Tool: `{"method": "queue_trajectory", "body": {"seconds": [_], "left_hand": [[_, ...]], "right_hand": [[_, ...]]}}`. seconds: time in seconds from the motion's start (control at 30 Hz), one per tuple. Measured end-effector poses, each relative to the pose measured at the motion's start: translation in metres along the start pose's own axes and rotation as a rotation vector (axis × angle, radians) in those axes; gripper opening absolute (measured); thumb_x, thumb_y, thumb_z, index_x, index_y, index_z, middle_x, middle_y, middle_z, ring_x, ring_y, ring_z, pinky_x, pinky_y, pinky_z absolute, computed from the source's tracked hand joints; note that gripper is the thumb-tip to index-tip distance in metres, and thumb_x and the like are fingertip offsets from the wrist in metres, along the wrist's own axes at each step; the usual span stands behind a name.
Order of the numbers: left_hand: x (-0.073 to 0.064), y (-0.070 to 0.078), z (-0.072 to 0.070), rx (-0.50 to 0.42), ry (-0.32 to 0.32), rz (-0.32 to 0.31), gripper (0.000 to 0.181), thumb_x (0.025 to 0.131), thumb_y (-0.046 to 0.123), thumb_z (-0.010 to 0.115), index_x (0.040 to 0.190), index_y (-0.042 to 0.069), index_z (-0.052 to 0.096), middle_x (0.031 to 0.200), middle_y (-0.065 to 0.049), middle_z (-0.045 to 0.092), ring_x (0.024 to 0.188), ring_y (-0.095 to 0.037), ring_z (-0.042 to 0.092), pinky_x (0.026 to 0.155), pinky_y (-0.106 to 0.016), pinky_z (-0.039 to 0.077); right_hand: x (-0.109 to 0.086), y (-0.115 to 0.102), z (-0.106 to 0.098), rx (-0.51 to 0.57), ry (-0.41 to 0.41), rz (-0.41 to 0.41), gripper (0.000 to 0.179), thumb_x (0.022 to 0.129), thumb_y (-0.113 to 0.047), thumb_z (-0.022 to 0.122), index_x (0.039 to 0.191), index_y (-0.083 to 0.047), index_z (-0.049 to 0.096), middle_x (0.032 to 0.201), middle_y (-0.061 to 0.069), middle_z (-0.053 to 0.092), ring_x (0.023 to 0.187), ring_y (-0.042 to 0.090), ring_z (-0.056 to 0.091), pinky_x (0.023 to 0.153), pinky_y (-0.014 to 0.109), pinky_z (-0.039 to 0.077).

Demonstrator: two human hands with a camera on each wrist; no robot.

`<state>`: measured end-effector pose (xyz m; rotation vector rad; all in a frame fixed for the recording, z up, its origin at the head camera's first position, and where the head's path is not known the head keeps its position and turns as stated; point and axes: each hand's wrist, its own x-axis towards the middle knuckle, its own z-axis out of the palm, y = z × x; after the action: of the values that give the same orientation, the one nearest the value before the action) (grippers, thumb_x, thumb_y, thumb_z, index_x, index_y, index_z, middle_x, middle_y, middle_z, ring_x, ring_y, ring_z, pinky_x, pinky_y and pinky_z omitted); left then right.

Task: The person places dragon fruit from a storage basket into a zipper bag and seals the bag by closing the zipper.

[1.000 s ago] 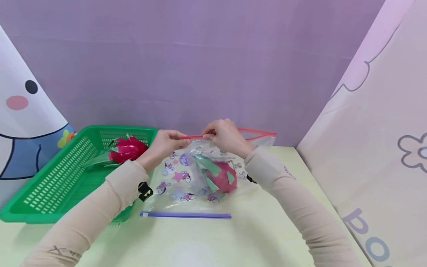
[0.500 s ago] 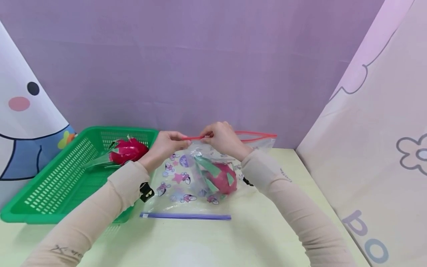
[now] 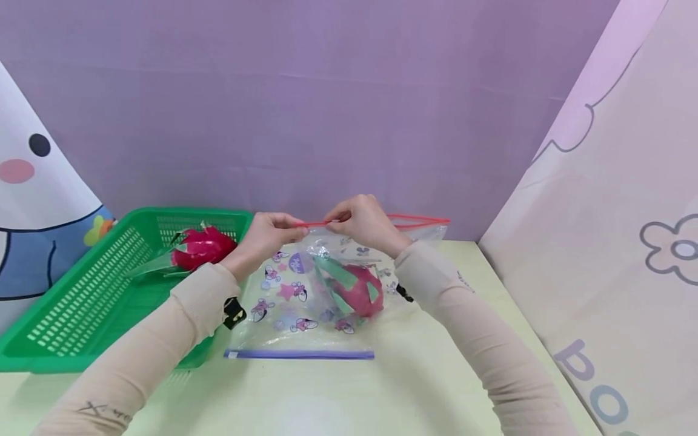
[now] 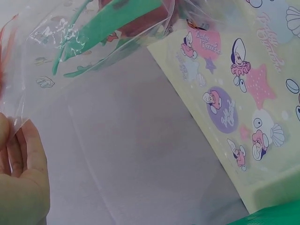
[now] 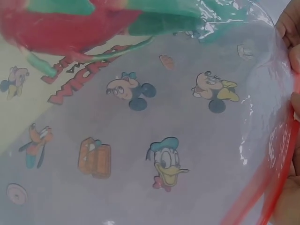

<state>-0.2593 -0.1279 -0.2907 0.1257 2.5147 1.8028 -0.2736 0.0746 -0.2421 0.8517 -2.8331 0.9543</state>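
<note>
With twelve o'clock taken as the far side of the counter (image 3: 436, 378), the bag's red strip (image 3: 315, 224) runs from nine to three, and both hands sit on it, near each other. The left hand (image 3: 266, 238) pinches the bag (image 3: 327, 245) by this strip between thumb and fingers; the right hand (image 3: 364, 223), a little towards three, pinches it too. Between them the strip shows as a single line, though I cannot tell whether its two sides are pressed together there. Past the right hand, towards three, it parts into two strands with a gap between them, which meet at the bag's corner. That gapped stretch looks like what the next move turns on: it lies along the strip's long axis and is nearer the right hand, the left being farther off at nine.

Inside the bag is a fruit (image 3: 368, 289), at six from the right hand and four from the left, apart from both. Its long axis slants from green tips at ten to red body at four; whether the counter takes its weight is hard to tell.

A flat bag (image 3: 280, 332) lies partly beneath, its purple strip (image 3: 300, 354) towards six. Between eight and nine from the left hand, a basket (image 3: 180, 211) holds a second fruit (image 3: 209, 247).
</note>
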Motion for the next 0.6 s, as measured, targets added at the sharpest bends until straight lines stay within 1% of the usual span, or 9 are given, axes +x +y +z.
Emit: {"method": "queue_trajectory", "body": {"seconds": [0.13,0.27,0.33,0.47,0.6], "left_hand": [[0.001,0.0,0.001,0.001,-0.005,0.002,0.025,0.084,0.023,0.067,0.104,0.007,0.067,0.101,-0.01,0.065,0.094,-0.023,0.061,0.086,-0.037,0.048],[0.002,0.001,0.004,-0.006,-0.013,0.002,0.025,0.084,0.024,0.067,0.104,0.008,0.068,0.1,-0.008,0.064,0.096,-0.027,0.057,0.083,-0.034,0.047],[0.003,0.0,0.005,-0.012,-0.011,0.0,0.025,0.084,0.024,0.067,0.103,0.008,0.068,0.1,-0.008,0.064,0.096,-0.027,0.058,0.083,-0.034,0.047],[0.001,0.001,0.006,-0.019,-0.002,-0.014,0.024,0.083,0.023,0.068,0.103,0.008,0.068,0.099,-0.007,0.065,0.097,-0.027,0.06,0.085,-0.035,0.048],[-0.001,0.002,0.004,-0.019,0.0,-0.03,0.025,0.083,0.022,0.068,0.104,0.008,0.068,0.104,-0.008,0.065,0.1,-0.027,0.061,0.089,-0.037,0.049]], "right_hand": [[-0.001,0.002,-0.002,0.006,0.003,0.006,0.013,0.083,-0.02,0.068,0.094,-0.017,0.074,0.09,-0.002,0.07,0.074,0.009,0.063,0.062,0.024,0.053],[-0.004,0.008,-0.008,0.008,0.002,0.015,0.012,0.083,-0.02,0.068,0.093,-0.017,0.074,0.089,-0.003,0.07,0.074,0.01,0.062,0.063,0.025,0.053],[-0.006,0.012,-0.01,0.007,0.001,0.02,0.012,0.083,-0.02,0.068,0.093,-0.018,0.074,0.088,-0.003,0.07,0.074,0.011,0.062,0.063,0.025,0.053],[-0.009,0.014,-0.012,0.017,0.003,0.021,0.012,0.082,-0.019,0.069,0.092,-0.016,0.074,0.088,-0.002,0.07,0.075,0.012,0.063,0.064,0.025,0.053],[-0.012,0.014,-0.015,0.023,0.007,0.015,0.013,0.082,-0.018,0.069,0.093,-0.015,0.074,0.089,-0.001,0.07,0.075,0.012,0.064,0.065,0.025,0.054]]}}
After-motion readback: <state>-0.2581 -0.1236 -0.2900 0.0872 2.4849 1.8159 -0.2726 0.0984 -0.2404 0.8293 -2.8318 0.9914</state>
